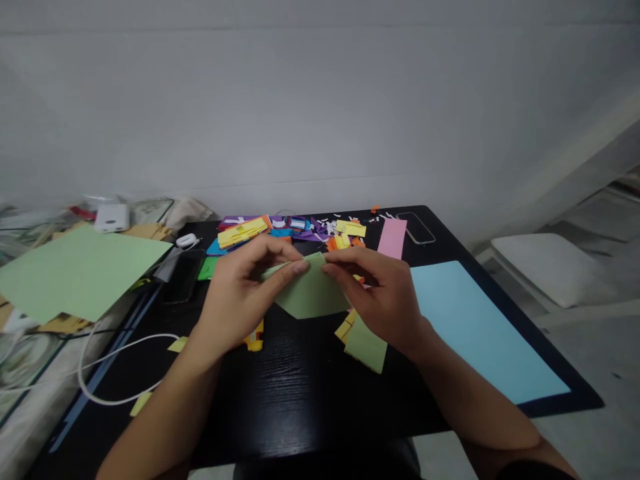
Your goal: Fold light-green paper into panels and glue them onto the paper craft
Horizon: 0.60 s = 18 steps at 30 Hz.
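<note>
A folded sheet of green paper (313,293) is held up above the black table, between both hands. My left hand (250,287) pinches its upper left edge between thumb and fingers. On the other side, my right hand (383,287) pinches the upper right edge, and its fingers partly cover that corner. Below my right hand lies a smaller piece of green paper (367,347), with yellow paper pieces (346,327) beside it. Something yellow (256,339) lies near my left wrist, partly hidden by it.
Coloured paper strips and scraps (320,230) are heaped along the back of the black table (285,400). A pink strip (393,238) and a light blue sheet (480,327) lie right. A large green sheet (85,270), a dark phone (183,277) and a white cable (113,402) are left.
</note>
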Tool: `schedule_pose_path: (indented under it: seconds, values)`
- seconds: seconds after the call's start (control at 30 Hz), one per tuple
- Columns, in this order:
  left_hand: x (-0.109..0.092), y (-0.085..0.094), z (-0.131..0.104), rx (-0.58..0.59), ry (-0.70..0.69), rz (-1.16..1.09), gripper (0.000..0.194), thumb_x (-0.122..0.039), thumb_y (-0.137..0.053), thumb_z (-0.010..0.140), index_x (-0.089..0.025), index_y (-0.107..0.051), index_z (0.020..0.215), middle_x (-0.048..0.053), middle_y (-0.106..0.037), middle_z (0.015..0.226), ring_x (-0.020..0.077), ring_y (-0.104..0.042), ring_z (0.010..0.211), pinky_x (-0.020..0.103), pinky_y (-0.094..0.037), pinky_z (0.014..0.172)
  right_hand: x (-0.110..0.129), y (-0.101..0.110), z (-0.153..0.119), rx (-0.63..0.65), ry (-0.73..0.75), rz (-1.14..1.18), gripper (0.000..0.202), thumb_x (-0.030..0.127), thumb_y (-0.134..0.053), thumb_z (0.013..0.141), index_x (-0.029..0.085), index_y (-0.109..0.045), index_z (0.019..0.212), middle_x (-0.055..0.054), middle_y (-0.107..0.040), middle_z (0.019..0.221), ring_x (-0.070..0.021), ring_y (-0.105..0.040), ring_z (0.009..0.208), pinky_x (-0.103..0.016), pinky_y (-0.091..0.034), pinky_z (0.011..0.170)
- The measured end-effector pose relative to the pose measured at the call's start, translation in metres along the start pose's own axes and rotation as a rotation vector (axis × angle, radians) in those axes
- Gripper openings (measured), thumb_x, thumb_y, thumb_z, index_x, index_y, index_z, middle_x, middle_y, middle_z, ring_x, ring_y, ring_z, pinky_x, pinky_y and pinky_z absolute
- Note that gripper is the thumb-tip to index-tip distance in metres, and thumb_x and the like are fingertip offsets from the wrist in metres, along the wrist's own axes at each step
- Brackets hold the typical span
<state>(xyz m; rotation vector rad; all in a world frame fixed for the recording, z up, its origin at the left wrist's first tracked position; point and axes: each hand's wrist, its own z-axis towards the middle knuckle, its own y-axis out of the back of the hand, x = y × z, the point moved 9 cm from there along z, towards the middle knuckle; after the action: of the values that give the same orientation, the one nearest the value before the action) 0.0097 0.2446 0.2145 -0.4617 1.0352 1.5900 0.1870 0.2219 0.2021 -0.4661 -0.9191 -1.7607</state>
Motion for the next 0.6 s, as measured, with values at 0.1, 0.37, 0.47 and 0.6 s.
schedule_pose_path:
  seconds: [0.1,0.37,0.47,0.6]
  values:
    - [-0.010,-0.002,-0.001,0.035,-0.114,0.138,0.006,-0.029,-0.077,0.093,-0.026,-0.074,0.097,0.002,-0.078,0.096,0.0187,-0.072,0.088,0.034,-0.059,0.080,0.002,-0.001,0.000,0.003,0.013,-0.010,0.008,0.026,-0.068,0.101,0.026,-0.076,0.106,0.000,-0.082,0.096,-0.0157,-0.076,0.080,-0.031,-0.062,0.075]
    - [-0.027,-0.005,-0.007,0.097,-0.248,0.358,0.011,-0.027,-0.067,0.099,-0.028,-0.077,0.104,0.006,-0.077,0.120,0.0244,-0.071,0.112,0.043,-0.054,0.100,0.006,-0.005,-0.001,0.025,0.048,-0.059,0.011,0.024,-0.065,0.103,0.026,-0.076,0.107,-0.001,-0.082,0.098,-0.0168,-0.076,0.086,-0.033,-0.061,0.082]
    - [-0.024,-0.003,-0.005,0.072,-0.202,0.277,0.009,-0.026,-0.069,0.097,-0.028,-0.078,0.096,0.004,-0.078,0.113,0.0237,-0.071,0.108,0.042,-0.055,0.097,0.004,-0.007,0.001,0.057,0.036,-0.012,0.015,0.023,-0.063,0.104,0.027,-0.076,0.110,-0.002,-0.082,0.106,-0.0179,-0.077,0.096,-0.035,-0.060,0.089]
    - [-0.003,0.016,0.000,-0.104,-0.055,0.061,0.011,-0.026,-0.071,0.096,-0.029,-0.078,0.088,0.002,-0.076,0.107,0.0227,-0.070,0.107,0.042,-0.054,0.101,-0.007,0.002,0.007,0.061,-0.037,0.051,0.021,0.028,-0.066,0.104,0.027,-0.074,0.123,-0.003,-0.081,0.116,-0.0187,-0.077,0.105,-0.037,-0.060,0.096]
